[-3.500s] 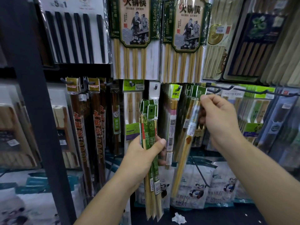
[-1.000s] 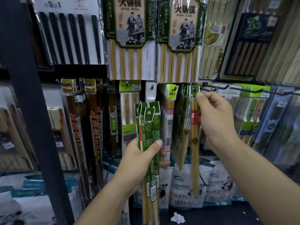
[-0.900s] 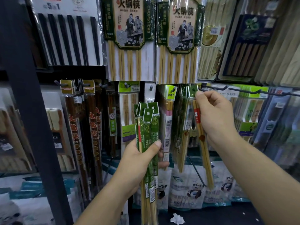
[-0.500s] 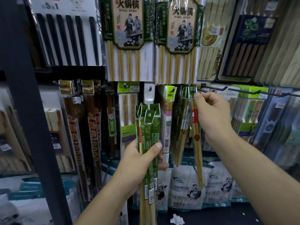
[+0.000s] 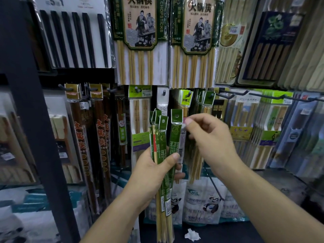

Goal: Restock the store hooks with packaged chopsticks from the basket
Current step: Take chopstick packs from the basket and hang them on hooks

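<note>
At the middle row of the display, hung packs (image 5: 208, 100) with green tops sit on their peg just right of centre, so part of the restocking looks done; how many went up cannot be judged from this view. Below them the left hand (image 5: 154, 171) grips a bundle (image 5: 162, 142) of several green-wrapped chopstick packs, thumb across the front, the packs upright with their punched tops fanned out above the fist. The right hand (image 5: 212, 142) is at the top of the bundle, fingers curled, thumb tip just beside the outermost pack (image 5: 176, 130); whether it already pinches that pack I cannot tell. A black hook (image 5: 228, 93) juts out to the right of the hung packs. The basket is out of view, so what stock it has left is unknown. By my reckoning every pack in the bundle has yet to go up, one at a time.
</note>
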